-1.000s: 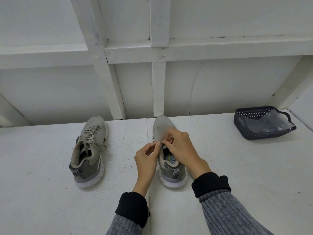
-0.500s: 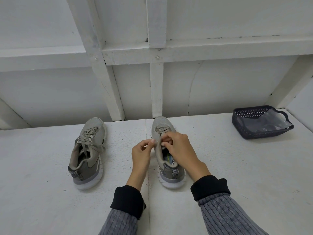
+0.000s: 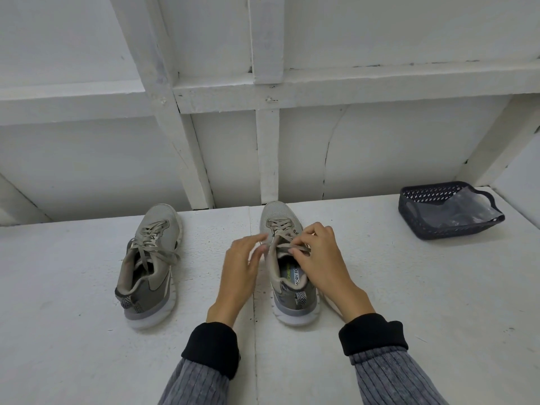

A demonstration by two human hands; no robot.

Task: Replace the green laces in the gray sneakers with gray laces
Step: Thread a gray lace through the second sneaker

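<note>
A dark perforated plastic basket [image 3: 420, 213] sits at the far right of the white table [image 3: 380, 287], holding a clear plastic bag [image 3: 470, 211] whose contents are too blurred to make out. Two gray sneakers stand toes away from the person, well apart from the basket. The left sneaker [image 3: 149, 267] is laced in gray, its loose ends draped over the collar. The right sneaker [image 3: 287, 258] shows gray laces [image 3: 280, 229] crossed up the front and a printed insole. The right hand [image 3: 318, 258] pinches a lace at the top eyelets. The left hand [image 3: 241, 267] hovers beside the shoe, fingers spread and released.
</note>
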